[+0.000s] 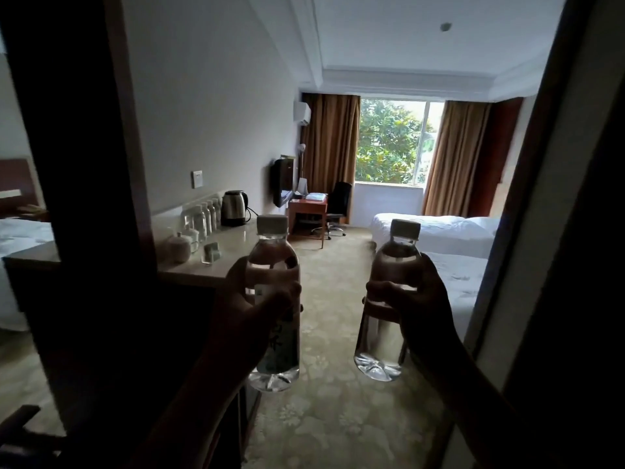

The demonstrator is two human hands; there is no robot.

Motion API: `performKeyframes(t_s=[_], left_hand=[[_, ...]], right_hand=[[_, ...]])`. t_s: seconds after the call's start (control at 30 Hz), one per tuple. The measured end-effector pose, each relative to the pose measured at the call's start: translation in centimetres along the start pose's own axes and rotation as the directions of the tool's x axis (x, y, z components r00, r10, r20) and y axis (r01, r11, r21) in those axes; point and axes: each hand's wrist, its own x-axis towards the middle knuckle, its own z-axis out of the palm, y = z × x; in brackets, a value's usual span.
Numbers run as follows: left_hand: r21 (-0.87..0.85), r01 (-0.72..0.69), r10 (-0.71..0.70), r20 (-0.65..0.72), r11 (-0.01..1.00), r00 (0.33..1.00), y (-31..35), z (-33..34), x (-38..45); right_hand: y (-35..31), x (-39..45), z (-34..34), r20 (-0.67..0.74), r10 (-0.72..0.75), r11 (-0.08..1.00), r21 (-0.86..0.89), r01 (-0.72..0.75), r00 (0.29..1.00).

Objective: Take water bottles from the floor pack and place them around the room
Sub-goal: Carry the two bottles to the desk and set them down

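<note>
I hold two clear water bottles with white caps upright in front of me, at the entrance of a hotel room. My left hand [252, 304] grips the labelled left bottle [273, 258] around its middle. My right hand [414, 299] grips the right bottle [395, 255] the same way. Several more water bottles [204, 216] stand in a row on the counter at the left, beside a kettle [234, 208]. The floor pack is out of view.
The counter [233, 247] also carries cups and a small jar. A dark door frame [77, 198] stands at the left and a wall edge at the right. Two white beds [453, 238] lie right; a desk [307, 206] and chair stand by the window. Carpeted aisle runs ahead.
</note>
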Motion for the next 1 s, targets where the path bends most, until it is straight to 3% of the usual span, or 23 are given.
performKeyframes(t_s=[0.17,0.47,0.77,1.0], left_hand=[[-0.032,0.003,0.000,0.108,0.999,0.994,-4.5,4.0,8.4],[-0.080,0.015,0.007,0.272,0.997,0.962,-12.8,12.9,18.5],[-0.013,-0.044,0.046,0.273,0.999,0.961,-21.0,22.3,30.0],[0.005,-0.002,0.001,0.201,1.000,0.980,-25.9,25.4,39.4]], right_hand=[[2.8,6.6,-0.1,-0.080,-0.044,0.995,-0.088,0.037,0.996],[8.5,17.7,-6.3,-0.204,-0.041,0.986,-0.165,0.007,0.978],[15.2,33.5,-12.8,-0.144,-0.111,0.980,-0.183,0.084,0.983],[19.7,45.8,-14.1,-0.055,-0.107,0.974,-0.204,0.093,0.993]])
